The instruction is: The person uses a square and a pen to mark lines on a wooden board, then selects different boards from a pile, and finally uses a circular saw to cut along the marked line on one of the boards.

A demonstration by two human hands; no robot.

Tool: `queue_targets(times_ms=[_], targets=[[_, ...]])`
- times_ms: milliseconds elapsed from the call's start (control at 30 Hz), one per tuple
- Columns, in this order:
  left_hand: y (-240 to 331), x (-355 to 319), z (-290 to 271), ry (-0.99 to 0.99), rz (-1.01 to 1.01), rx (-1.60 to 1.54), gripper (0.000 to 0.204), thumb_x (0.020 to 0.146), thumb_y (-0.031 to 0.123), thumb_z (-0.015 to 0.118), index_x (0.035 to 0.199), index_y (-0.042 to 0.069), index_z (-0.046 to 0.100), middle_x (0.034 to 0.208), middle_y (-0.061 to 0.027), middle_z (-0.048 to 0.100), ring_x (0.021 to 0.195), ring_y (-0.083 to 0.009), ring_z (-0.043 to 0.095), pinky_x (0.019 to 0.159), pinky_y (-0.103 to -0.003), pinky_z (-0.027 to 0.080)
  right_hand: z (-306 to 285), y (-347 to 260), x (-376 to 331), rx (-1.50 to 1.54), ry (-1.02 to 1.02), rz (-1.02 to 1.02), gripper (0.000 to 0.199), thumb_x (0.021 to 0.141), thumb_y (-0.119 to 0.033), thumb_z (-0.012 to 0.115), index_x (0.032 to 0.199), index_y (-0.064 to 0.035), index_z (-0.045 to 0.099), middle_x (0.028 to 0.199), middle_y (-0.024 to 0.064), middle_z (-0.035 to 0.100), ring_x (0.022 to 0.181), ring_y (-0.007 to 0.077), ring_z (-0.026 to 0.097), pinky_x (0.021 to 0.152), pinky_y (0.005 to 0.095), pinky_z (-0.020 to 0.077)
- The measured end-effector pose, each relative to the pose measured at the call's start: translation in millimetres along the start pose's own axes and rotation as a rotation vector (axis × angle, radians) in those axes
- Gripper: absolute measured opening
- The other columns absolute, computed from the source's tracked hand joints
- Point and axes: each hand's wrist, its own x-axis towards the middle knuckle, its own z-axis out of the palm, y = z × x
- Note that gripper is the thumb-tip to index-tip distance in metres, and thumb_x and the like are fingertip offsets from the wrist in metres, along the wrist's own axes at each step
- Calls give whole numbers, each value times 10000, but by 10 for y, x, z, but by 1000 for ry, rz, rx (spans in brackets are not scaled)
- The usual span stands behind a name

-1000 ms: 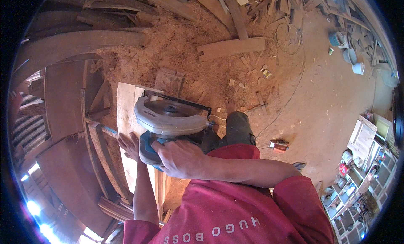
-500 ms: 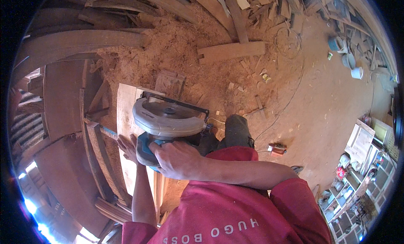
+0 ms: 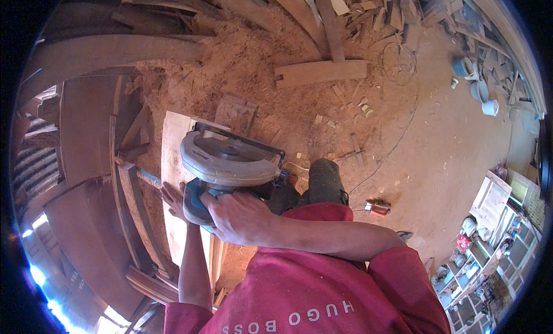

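Note:
My right hand is wrapped round the blue-and-black handle of a circular saw. The saw's grey guard and dark base plate lie over a pale wooden board. On the board's left side, just left of the saw handle, my left hand rests with its fingers stretched out; the saw hides part of it. The blade's lower part and its contact with the wood cannot be seen.
Sawdust and offcuts cover the floor around a curved plank. Timber beams stand along the left. A cable runs to an orange-and-black box. Buckets sit far right, shelves near right.
The view has shifted very slightly. Both hands keep their places, the right on the saw handle and the left on the board, with the saw almost unmoved.

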Motion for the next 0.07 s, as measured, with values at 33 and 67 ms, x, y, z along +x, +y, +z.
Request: queue_targets(times_ms=[33,67], targets=[[121,-4,-97,-48,-68,-40,802,947,663,453,1578,214,246,1643,-122,198,1511,-361,166,1114,-679,202,14,15,10,-11,0,-4,479,837,-212,709,1207,25,519,743,256,673,669,405,702,598,474,584],[504,-3,-363,-132,-155,-80,806,946,664,454,1578,211,245,1644,-123,195,1512,-360,163,1117,-677,198,7,72,23,-25,13,5,485,837,-217,710,1212,23,518,752,255,677,678,404,706,595,470,585]])
